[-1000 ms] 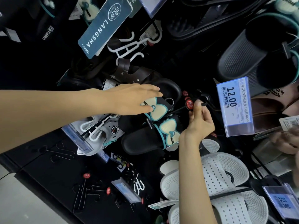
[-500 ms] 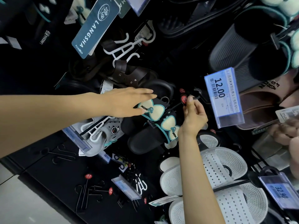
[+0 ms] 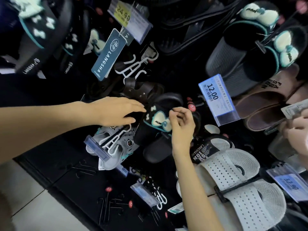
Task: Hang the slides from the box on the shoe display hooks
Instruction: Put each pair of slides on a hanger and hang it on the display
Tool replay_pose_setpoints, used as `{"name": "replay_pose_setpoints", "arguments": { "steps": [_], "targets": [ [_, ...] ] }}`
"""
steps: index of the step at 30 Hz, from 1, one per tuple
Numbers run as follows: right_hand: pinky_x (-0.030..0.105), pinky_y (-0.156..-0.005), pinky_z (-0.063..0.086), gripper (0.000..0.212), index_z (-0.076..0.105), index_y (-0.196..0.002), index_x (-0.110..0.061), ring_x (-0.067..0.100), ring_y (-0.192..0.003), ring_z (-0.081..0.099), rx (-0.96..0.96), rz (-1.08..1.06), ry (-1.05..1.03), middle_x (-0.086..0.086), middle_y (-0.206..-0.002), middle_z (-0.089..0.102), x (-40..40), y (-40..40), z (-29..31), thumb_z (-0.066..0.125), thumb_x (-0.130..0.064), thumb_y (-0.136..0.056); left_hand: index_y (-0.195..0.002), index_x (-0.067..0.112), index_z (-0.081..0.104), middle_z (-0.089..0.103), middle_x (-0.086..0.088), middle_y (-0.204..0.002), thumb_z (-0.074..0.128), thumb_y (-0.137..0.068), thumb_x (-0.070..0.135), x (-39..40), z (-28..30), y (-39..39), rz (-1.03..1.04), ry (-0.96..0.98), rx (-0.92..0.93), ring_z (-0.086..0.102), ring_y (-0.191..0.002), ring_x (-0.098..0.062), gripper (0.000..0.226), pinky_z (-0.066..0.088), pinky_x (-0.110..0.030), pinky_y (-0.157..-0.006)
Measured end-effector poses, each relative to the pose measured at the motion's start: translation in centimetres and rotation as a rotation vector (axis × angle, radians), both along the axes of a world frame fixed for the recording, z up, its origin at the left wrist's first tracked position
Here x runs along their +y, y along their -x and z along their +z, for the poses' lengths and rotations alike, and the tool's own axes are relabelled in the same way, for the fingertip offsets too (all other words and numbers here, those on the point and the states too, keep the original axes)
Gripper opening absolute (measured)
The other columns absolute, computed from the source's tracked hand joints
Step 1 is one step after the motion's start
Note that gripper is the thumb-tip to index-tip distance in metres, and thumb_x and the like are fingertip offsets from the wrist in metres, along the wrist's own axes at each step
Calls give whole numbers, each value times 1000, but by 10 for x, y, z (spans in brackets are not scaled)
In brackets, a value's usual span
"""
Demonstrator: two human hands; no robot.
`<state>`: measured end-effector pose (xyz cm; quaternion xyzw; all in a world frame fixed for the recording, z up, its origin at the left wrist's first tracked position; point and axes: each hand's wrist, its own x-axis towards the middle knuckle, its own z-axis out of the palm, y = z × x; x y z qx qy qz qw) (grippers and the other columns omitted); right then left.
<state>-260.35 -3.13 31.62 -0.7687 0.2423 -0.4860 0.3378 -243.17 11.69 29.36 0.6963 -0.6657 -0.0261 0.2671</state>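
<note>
A pair of black slides with cream and teal bows [image 3: 158,120] hangs against the dark display wall at the middle of the view. My left hand [image 3: 116,112] lies flat with straight fingers on the left side of the upper slide. My right hand [image 3: 181,124] has curled fingers, and its fingertips pinch the right edge of the bow. A display hook with a red round tip [image 3: 191,107] sticks out just right of the pair, under the price tag.
A 12.00 price tag [image 3: 216,99] hangs right of the hook. White perforated slides [image 3: 233,180] hang below right, brown slides [image 3: 266,104] at right, grey clogs on a white hanger [image 3: 113,144] below left. Bare hooks [image 3: 108,202] stick out at lower left. Another person's hand [image 3: 296,130] is at the right edge.
My right hand let go of the hook's red tip and came down left onto the slide's bow. The left hand stayed on the slides. The view tilted upward.
</note>
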Motion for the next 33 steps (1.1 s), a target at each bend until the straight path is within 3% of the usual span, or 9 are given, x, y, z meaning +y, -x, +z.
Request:
{"name": "replay_pose_setpoints", "arguments": {
  "steps": [4, 10, 17, 22, 27, 33],
  "targets": [
    [18, -74, 49, 13, 65, -99, -14, 6, -80, 62, 237, 139, 40, 0, -88, 67, 25, -28, -14, 67, -4, -90, -141, 42, 41, 52, 19, -133, 47, -99, 37, 35, -14, -29, 77, -104, -94, 51, -123, -9, 42, 48, -32, -90],
    [13, -71, 47, 10, 65, -96, -21, 3, -82, 63, 526, 303, 148, -7, -92, 69, 70, -83, -33, 67, -12, -91, -127, 39, 51, 56, 19, -120, 48, -98, 34, 101, -24, -73, 196, -221, -209, 55, -109, -9, 29, 46, -29, -80],
    [36, -82, 55, 11, 64, -94, -30, 3, -82, 63, 839, 521, 385, -15, -89, 67, 135, -165, -56, 66, -20, -90, -121, 36, 51, 57, 16, -118, 45, -97, 32, 185, -50, -133, 340, -399, -323, 54, -111, -12, 25, 43, -29, -75],
    [37, -81, 55, 5, 64, -93, -31, 4, -81, 62, 925, 650, 472, -16, -87, 65, 191, -224, -69, 64, -27, -90, -116, 35, 53, 59, 10, -119, 45, -93, 34, 253, -69, -160, 434, -529, -386, 58, -108, -19, 25, 52, -37, -85],
    [40, -84, 53, 8, 65, -99, -28, 17, -92, 63, 1057, 785, 552, -10, -97, 68, 252, -282, -90, 61, -28, -92, -112, 27, 59, 60, 7, -120, 42, -98, 32, 311, -78, -175, 470, -594, -455, 60, -104, -17, 23, 44, -28, -86],
    [39, -82, 52, 9, 63, -101, -25, 26, -99, 61, 1188, 872, 622, 0, -107, 67, 299, -332, -136, 57, -27, -95, -119, 33, 57, 65, 3, -114, 47, -95, 32, 350, -130, -207, 560, -688, -337, 63, -102, -21, 26, 42, -27, -79]
  ]
}}
